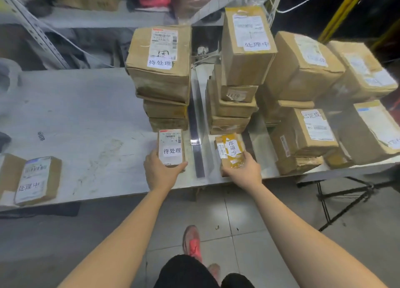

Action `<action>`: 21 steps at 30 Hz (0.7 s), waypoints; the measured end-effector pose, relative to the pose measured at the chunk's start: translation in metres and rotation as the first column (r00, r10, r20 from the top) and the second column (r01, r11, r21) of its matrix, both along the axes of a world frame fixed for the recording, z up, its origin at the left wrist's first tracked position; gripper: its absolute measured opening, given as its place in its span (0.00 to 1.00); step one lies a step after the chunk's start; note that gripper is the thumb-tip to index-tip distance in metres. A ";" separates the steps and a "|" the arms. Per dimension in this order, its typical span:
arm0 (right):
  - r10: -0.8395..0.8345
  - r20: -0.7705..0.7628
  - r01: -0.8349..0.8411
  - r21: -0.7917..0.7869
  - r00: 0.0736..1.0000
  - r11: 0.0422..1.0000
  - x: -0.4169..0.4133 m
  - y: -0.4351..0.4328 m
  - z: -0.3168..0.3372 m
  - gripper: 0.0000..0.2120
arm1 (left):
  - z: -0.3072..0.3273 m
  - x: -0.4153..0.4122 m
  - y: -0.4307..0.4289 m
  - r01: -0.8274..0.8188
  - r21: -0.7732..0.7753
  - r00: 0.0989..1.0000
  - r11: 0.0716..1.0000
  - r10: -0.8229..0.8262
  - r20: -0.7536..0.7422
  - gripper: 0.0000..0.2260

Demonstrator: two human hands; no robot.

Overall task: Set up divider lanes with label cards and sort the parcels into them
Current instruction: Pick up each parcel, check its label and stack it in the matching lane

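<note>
One flat brown cardboard parcel with a white label [37, 179] lies alone at the far left of the grey surface [86, 114], close to its front edge and well apart from the lanes. Its card matches the middle lane's, so I judge it is not yet sorted, and the broad stretch of surface beside it gives room to slide it across. Next comes a tall stack of brown cardboard boxes [161, 71], the left lane. At its foot the left hand [161, 171] grips the near end of a small white-labelled box [171, 147], thumb and fingers curled round its sides; the card matches the stack's, which explains the spot. Just to the right, a dark metal divider strip [195, 123] runs from back to front and keeps the lanes apart. Beyond it the right hand [243, 171] grips a small yellow-taped parcel [230, 151] before the middle stack of boxes [238, 71], again with a matching card. Both held parcels sit near the front edge, so pushing them inward looks safer. A third group of larger boxes [303, 93] crowds the right end, leaving little room there.
</note>
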State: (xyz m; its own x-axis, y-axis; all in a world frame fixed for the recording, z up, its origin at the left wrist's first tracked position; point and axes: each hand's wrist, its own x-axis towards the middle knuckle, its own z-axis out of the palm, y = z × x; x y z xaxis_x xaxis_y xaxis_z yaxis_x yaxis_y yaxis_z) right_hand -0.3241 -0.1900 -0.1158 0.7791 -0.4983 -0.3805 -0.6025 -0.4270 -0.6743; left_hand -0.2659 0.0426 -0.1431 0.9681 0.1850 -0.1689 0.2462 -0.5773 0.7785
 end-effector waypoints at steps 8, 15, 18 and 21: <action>-0.035 -0.007 0.035 -0.010 0.999 0.999 0.007 0.002 -0.018 0.39 | -0.005 0.007 -0.004 0.014 -0.014 0.998 1.000 -0.015 -0.061 0.41; 0.075 0.030 -0.070 -0.142 0.997 0.987 0.002 -0.005 0.005 0.31 | 0.023 -0.004 0.003 0.043 0.077 0.993 0.996 -0.035 -0.111 0.31; 0.200 0.074 -0.181 -0.209 0.977 0.961 -0.003 0.002 0.026 0.30 | 0.046 -0.013 0.016 0.027 0.153 0.995 0.988 -0.012 -0.102 0.30; 0.410 0.114 -0.363 -0.295 0.905 0.884 -0.006 0.021 0.049 0.29 | 0.074 -0.028 0.035 0.052 0.282 0.997 0.958 -0.035 -0.066 0.29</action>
State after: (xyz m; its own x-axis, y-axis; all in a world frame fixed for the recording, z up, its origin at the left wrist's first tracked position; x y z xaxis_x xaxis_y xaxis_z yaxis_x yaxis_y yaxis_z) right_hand -0.3300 -0.1694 -0.0671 0.9704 -0.2066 -0.1249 -0.2403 -0.7764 -0.5827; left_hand -0.2943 0.0771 -0.0688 0.9660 0.1917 -0.1736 0.2571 -0.7832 0.5661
